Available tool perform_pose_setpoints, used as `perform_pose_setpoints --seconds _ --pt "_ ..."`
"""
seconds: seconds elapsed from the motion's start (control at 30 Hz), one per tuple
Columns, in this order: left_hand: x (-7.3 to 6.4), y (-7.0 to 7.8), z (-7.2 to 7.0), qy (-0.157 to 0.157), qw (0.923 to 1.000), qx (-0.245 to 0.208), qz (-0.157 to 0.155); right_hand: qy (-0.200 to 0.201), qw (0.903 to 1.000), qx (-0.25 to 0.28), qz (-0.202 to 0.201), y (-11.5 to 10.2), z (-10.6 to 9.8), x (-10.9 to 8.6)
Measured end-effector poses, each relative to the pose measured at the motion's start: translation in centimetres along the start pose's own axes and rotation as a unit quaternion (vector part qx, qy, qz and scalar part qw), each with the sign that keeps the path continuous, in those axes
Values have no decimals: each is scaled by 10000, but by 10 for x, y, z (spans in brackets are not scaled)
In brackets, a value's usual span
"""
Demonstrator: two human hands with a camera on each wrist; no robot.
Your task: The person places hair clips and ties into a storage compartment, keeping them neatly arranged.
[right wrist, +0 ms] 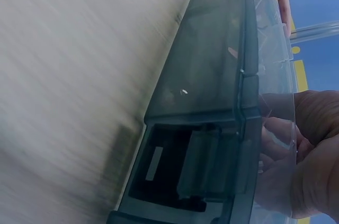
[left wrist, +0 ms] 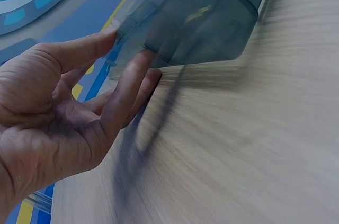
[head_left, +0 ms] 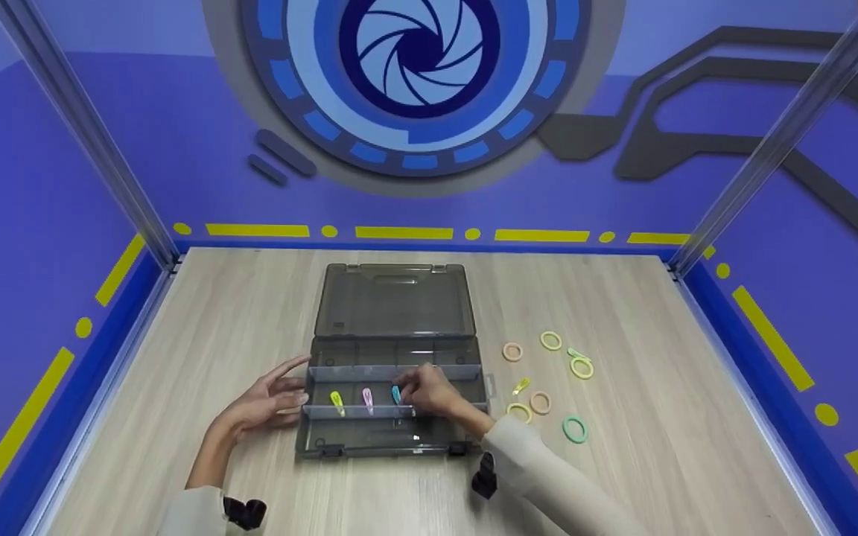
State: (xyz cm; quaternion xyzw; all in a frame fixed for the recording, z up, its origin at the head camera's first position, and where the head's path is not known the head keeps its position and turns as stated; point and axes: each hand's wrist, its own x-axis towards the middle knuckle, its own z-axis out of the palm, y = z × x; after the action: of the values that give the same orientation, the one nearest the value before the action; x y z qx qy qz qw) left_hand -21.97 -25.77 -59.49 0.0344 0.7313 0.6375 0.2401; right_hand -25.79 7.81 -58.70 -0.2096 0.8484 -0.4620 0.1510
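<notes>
A grey see-through compartment box (head_left: 354, 449) lies with its lid folded back. In its middle row are a yellow hair clip (head_left: 337, 403), a pink hair clip (head_left: 367, 400) and a blue hair clip (head_left: 396, 394). My right hand (head_left: 430, 390) reaches into this row, its curled fingertips pinching the blue clip, partly covering it. In the right wrist view, the box's front wall and a clear divider stand before the right hand (right wrist: 318, 155). My left hand (head_left: 267, 402) rests at the box's left side, fingers loosely spread; the left wrist view shows its fingertips (left wrist: 139, 60) against the wall.
Right of the box lie several hair ties, among them a green hair tie (head_left: 574, 441) and a peach hair tie (head_left: 512, 361). Another yellow hair clip (head_left: 521, 385) and a light green hair clip (head_left: 576, 353) lie among them. Printed panels (head_left: 429, 212) enclose the wooden table (head_left: 250, 298).
</notes>
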Motion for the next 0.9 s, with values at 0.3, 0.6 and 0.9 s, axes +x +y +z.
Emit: perform_pose_setpoints --seconds 0.3,0.6,0.9 --pt "1 1 1 -28 10000 15 -12 115 9998 -151 35 0 2 0" --pt "0 2 0 57 9999 22 -140 143 9995 -284 25 0 2 -2" --pt "0 1 0 60 9999 69 -81 47 9999 -100 7 -2 -6 -6"
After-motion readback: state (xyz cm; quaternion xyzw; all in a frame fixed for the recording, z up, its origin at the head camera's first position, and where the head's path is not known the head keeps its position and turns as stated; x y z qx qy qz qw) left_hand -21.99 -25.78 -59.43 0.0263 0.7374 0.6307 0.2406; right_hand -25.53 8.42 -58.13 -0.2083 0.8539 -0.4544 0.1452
